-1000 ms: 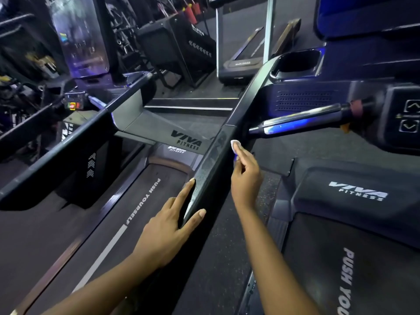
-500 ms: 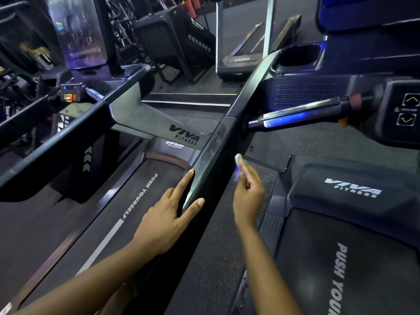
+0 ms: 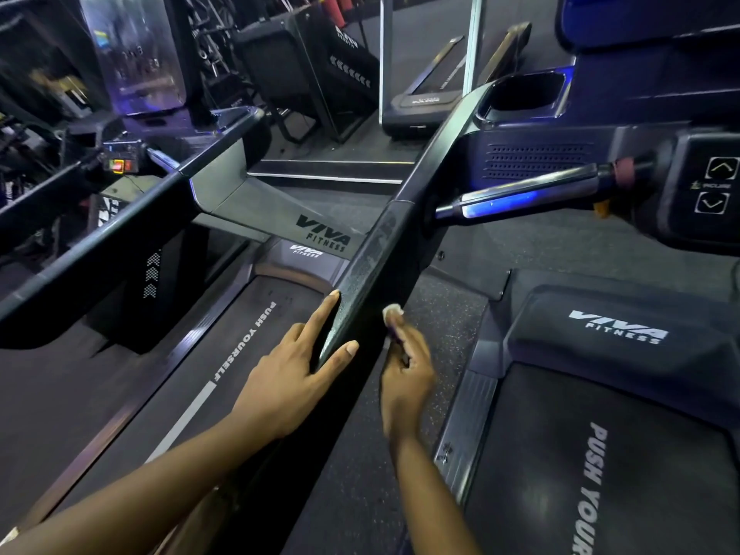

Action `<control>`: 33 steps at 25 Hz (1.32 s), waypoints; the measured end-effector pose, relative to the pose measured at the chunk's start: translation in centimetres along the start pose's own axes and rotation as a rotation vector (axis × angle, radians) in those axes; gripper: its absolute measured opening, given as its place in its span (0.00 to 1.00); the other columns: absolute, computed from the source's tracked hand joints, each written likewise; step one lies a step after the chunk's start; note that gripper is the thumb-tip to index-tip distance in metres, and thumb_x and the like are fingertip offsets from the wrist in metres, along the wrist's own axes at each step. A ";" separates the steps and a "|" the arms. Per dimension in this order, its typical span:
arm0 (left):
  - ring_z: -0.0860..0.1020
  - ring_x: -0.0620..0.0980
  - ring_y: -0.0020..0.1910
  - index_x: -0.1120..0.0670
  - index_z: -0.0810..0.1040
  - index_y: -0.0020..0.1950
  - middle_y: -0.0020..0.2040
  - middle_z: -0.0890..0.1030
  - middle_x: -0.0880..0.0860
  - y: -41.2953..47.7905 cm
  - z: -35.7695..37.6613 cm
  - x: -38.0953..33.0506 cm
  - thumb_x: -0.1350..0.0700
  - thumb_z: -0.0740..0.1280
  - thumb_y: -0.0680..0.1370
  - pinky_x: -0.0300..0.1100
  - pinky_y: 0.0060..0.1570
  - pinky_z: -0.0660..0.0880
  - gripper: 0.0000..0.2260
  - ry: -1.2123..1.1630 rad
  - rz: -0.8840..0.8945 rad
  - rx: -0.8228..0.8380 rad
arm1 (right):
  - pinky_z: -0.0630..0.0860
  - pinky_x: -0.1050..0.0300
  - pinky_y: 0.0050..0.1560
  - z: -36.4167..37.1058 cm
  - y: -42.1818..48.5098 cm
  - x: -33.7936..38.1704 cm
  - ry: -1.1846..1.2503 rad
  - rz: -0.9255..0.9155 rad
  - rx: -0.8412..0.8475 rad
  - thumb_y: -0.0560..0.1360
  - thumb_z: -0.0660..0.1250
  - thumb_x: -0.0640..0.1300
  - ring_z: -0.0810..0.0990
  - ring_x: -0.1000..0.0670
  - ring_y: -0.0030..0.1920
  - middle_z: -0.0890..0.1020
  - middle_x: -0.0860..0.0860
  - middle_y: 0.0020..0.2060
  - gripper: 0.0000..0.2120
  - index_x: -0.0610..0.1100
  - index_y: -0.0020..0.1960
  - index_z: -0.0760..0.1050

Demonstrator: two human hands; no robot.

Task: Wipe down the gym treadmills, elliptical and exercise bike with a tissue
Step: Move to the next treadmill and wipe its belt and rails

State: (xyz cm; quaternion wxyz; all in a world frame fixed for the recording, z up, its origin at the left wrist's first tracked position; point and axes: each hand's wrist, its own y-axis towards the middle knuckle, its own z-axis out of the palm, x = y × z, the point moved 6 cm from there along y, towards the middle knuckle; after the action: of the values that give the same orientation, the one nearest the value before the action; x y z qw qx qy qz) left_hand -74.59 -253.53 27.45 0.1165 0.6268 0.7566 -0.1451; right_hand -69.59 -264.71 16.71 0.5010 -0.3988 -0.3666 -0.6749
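Head view: the left hand (image 3: pixel 292 378) rests on the treadmill's side rail (image 3: pixel 376 250), fingers spread wide. The right hand (image 3: pixel 404 374) pinches a small white tissue (image 3: pixel 392 311) right by the rail's right edge. This looks like the rail-wiping step. Next, the tissue should slide along the smudgy top.

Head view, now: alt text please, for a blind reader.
A person's right hand holds a small white tissue at the edge of a dark treadmill handrail, while the left hand braces it with straight fingers. Treadmill belts lie either side.
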 end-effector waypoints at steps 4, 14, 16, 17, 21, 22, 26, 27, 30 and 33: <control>0.73 0.51 0.62 0.23 0.40 0.68 0.67 0.70 0.46 0.0 0.0 0.1 0.24 0.43 0.65 0.44 0.57 0.69 0.32 -0.002 0.004 -0.001 | 0.74 0.63 0.58 -0.5 -1.2 0.6 0.016 0.002 -0.029 0.73 0.58 0.22 0.79 0.57 0.56 0.81 0.50 0.54 0.23 0.44 0.57 0.78; 0.68 0.54 0.70 0.26 0.41 0.71 0.72 0.67 0.47 0.2 0.3 0.3 0.24 0.43 0.64 0.46 0.60 0.66 0.35 0.004 -0.007 0.003 | 0.72 0.65 0.60 0.3 -1.5 0.7 -0.078 -0.078 0.000 0.73 0.58 0.22 0.78 0.58 0.57 0.80 0.43 0.56 0.19 0.35 0.59 0.76; 0.66 0.54 0.71 0.26 0.41 0.71 0.72 0.67 0.47 0.2 0.3 0.3 0.24 0.42 0.64 0.47 0.60 0.65 0.35 0.008 -0.013 0.008 | 0.73 0.65 0.59 0.3 -4.3 1.5 -0.089 -0.129 0.058 0.73 0.59 0.23 0.78 0.57 0.57 0.79 0.43 0.56 0.17 0.35 0.57 0.77; 0.66 0.54 0.71 0.26 0.41 0.71 0.72 0.67 0.46 0.2 0.3 0.3 0.24 0.42 0.64 0.47 0.60 0.65 0.35 0.009 -0.019 0.010 | 0.73 0.64 0.59 0.2 -5.0 2.0 -0.098 -0.154 0.091 0.74 0.60 0.26 0.78 0.57 0.57 0.80 0.44 0.56 0.15 0.35 0.57 0.78; 0.66 0.54 0.71 0.28 0.41 0.72 0.73 0.66 0.47 0.2 0.3 0.3 0.23 0.45 0.69 0.46 0.58 0.64 0.33 0.010 -0.047 0.020 | 0.73 0.60 0.61 -0.5 0.2 3.4 -0.177 -0.233 0.027 0.74 0.61 0.25 0.77 0.58 0.59 0.80 0.50 0.56 0.18 0.40 0.60 0.76; 0.66 0.55 0.71 0.28 0.41 0.72 0.73 0.66 0.47 0.1 0.3 0.3 0.22 0.45 0.69 0.45 0.57 0.63 0.33 0.010 -0.044 0.019 | 0.73 0.59 0.61 -0.2 2.2 3.6 -0.199 -0.242 -0.002 0.73 0.61 0.25 0.77 0.57 0.59 0.80 0.50 0.56 0.18 0.40 0.59 0.77; 0.64 0.55 0.72 0.27 0.42 0.72 0.74 0.65 0.46 0.2 0.3 0.3 0.24 0.42 0.63 0.48 0.63 0.64 0.36 -0.004 -0.024 0.017 | 0.70 0.64 0.63 1.5 3.6 4.1 -0.317 -0.331 -0.022 0.73 0.62 0.27 0.77 0.56 0.59 0.80 0.48 0.57 0.17 0.39 0.59 0.78; 0.64 0.55 0.72 0.27 0.42 0.72 0.73 0.65 0.46 0.2 0.3 0.4 0.24 0.42 0.64 0.48 0.65 0.63 0.36 -0.015 -0.018 0.014 | 0.70 0.65 0.63 1.5 2.4 4.2 -0.339 -0.355 -0.022 0.73 0.62 0.27 0.76 0.57 0.59 0.80 0.49 0.57 0.18 0.40 0.59 0.78; 0.68 0.54 0.69 0.26 0.43 0.71 0.70 0.69 0.47 0.5 0.4 0.6 0.24 0.44 0.66 0.51 0.67 0.65 0.34 -0.044 0.018 -0.003 | 0.69 0.65 0.63 1.3 -1.8 4.5 -0.329 -0.397 0.050 0.73 0.65 0.30 0.75 0.59 0.61 0.79 0.48 0.58 0.18 0.40 0.60 0.76; 0.70 0.54 0.67 0.26 0.45 0.71 0.67 0.72 0.49 0.8 0.5 0.9 0.24 0.44 0.66 0.52 0.66 0.66 0.33 -0.060 0.016 -0.007 | 0.71 0.64 0.62 1.0 -4.5 4.8 -0.300 -0.400 0.116 0.72 0.65 0.28 0.76 0.59 0.60 0.79 0.48 0.57 0.19 0.40 0.60 0.76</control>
State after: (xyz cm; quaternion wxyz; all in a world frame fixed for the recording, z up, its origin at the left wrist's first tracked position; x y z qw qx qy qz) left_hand -73.99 -252.75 26.56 0.1425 0.6278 0.7483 -0.1602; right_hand -74.68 -264.67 21.03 0.3197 -0.3847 -0.5462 -0.6719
